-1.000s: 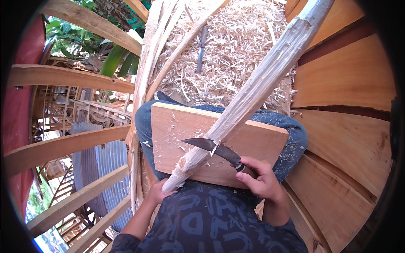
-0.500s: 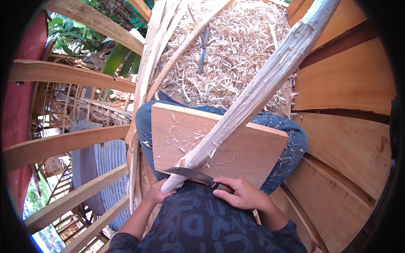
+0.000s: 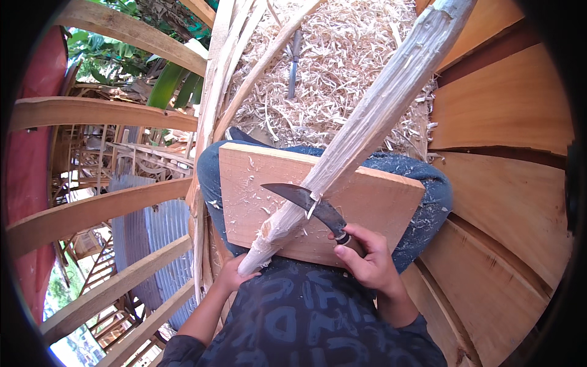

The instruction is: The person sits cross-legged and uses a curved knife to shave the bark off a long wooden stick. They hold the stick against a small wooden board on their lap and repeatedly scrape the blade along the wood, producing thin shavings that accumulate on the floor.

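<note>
A long pale wooden pole (image 3: 367,122) slants from my waist up toward the far right, its bark gone and its surface rough. My left hand (image 3: 235,273) is wrapped round its near end. In my right hand (image 3: 372,257) is the handle of a knife with a dark, curved blade (image 3: 296,196). The blade lies across the pole over the board, pointing left, with a thin shaving curling at its edge. Beneath the pole, a flat wooden board (image 3: 379,214) rests on my lap, scattered with small chips.
Wood shavings (image 3: 342,67) cover the floor ahead, where another dark-handled blade tool (image 3: 294,67) lies. Long wooden strips (image 3: 211,92) run along the left, beside a slatted railing (image 3: 104,113). A plank wall (image 3: 501,104) stands close on the right.
The knife has moved forward and up along the pole from near its held end, carried by my right hand. My left hand still holds the near end; the pole has shifted slightly.
</note>
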